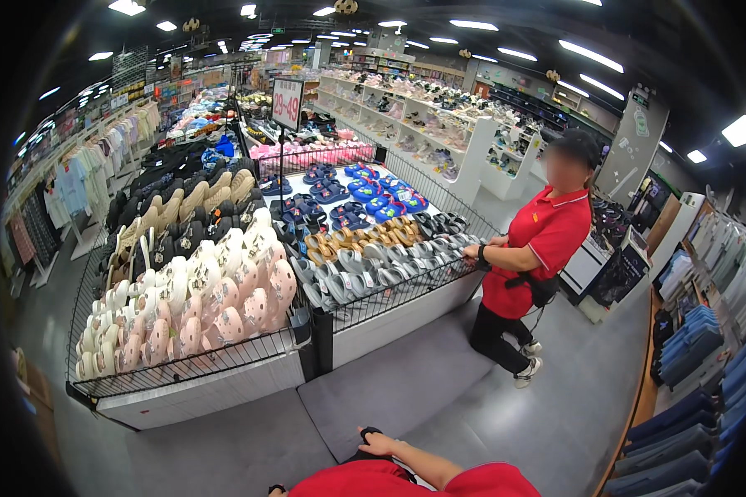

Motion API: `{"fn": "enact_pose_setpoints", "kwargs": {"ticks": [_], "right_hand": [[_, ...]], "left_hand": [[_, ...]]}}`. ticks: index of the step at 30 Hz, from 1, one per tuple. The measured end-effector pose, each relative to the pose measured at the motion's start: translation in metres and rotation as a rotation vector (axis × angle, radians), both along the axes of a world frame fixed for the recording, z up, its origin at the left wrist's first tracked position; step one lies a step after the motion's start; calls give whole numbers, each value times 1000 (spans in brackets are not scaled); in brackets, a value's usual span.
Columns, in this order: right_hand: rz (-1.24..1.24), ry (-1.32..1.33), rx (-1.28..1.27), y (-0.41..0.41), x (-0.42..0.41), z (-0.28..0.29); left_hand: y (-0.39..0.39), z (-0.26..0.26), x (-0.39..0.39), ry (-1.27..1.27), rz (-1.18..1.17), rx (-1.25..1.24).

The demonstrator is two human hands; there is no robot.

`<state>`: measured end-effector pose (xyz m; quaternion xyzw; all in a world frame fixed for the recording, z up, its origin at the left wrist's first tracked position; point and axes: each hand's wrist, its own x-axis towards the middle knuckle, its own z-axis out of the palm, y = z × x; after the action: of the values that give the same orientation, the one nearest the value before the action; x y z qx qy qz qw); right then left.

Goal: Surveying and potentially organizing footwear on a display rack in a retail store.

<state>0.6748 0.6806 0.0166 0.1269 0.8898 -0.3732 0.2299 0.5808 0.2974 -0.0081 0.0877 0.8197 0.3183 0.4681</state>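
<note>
My right hand (379, 442) is low in front of my red shirt, with a black strap around it. It is over the grey floor mat (398, 391), and its fingers are too small to read clearly. Only a little of my left hand (278, 491) shows at the bottom edge, also with a black band. Before me stands a wire-rimmed display bin (199, 386) with pink clogs (227, 295) and white clogs (208, 267) standing in rows. Beside it, another bin (404, 310) holds grey sandals (373, 267), tan sandals (373, 236) and blue clogs (379, 189).
A co-worker in a red shirt (522, 230) stands at the right bin's corner, hands on its rim. A price sign (286, 102) rises between the bins. Folded jeans (690, 348) line the right; clothes racks (81, 180) stand left, white shoe shelves (404, 124) behind.
</note>
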Motion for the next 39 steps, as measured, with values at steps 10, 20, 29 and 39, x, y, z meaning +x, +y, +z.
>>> {"fn": "enact_pose_setpoints", "kwargs": {"ticks": [10,20,29,39], "right_hand": [[-232,170,458,21,22,23],[-106,-104,168,35,23,-10],[-345,96,584,34,49,-9],[-411,-42,244,50,41,-8]], "left_hand": [[-8,-28,5,46,105,-53],[-8,-26,12,49,93,-124],[-1,-25,9,115,110,-119],[-2,-9,10,65,79,-145]]}}
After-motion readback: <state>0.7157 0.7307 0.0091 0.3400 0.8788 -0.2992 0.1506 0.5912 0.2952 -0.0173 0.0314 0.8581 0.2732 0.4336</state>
